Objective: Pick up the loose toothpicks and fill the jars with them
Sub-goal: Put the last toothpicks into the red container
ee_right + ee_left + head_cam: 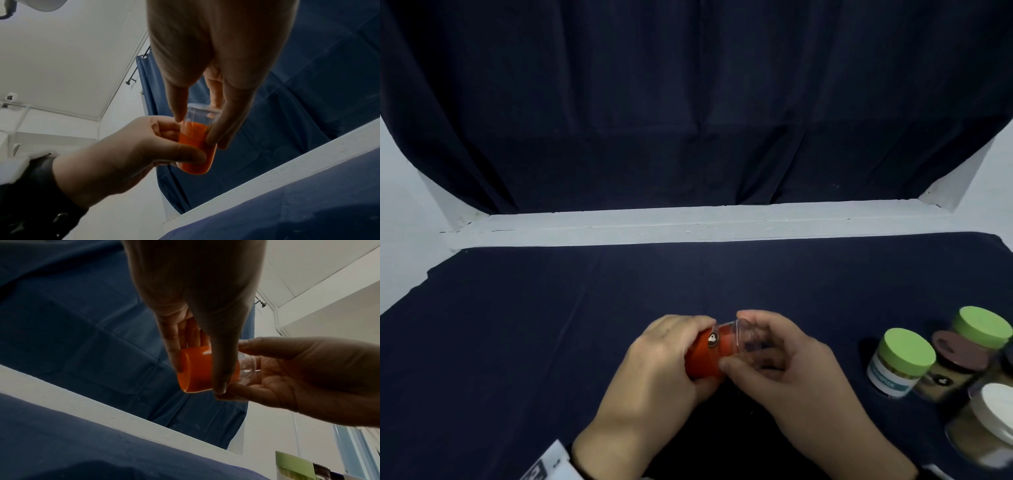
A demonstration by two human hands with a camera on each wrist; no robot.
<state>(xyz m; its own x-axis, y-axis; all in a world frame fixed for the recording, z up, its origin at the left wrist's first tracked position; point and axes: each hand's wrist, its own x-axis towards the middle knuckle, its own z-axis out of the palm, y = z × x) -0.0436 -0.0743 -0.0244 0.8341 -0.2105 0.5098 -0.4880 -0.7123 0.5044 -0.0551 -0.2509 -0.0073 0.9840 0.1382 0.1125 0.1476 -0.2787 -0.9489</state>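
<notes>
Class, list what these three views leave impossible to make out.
- Loose toothpicks: none visible in any view.
- Clear jar contents: head view, right hand covers it.
- Orange lid, screwed on or freed: left hand hides the seam.
- White-lidded jar: cut by the head view's right edge.

Navy curtain, white walls
</notes>
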